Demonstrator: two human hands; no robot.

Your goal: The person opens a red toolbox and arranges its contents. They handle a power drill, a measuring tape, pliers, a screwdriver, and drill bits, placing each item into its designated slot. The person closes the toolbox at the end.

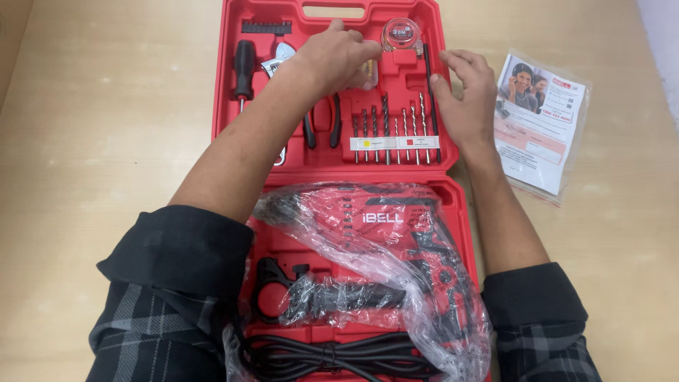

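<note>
Bright, even overhead light, no hard shadows; only soft ones under the forearms on the desk [85,141]. Specular glare off the plastic wrap [396,283] over the drill and off the bagged leaflet [541,120]. Focus sharp in the centre, slight softness and mild wide-angle stretch toward the bottom corners.

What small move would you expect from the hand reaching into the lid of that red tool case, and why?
Probably the left hand pinches and lifts the small pale piece under its fingertips. Its fingers are curled over that pocket in the red case, beside the tape measure. The right hand hovers open at the case's edge, holding nothing.
</note>
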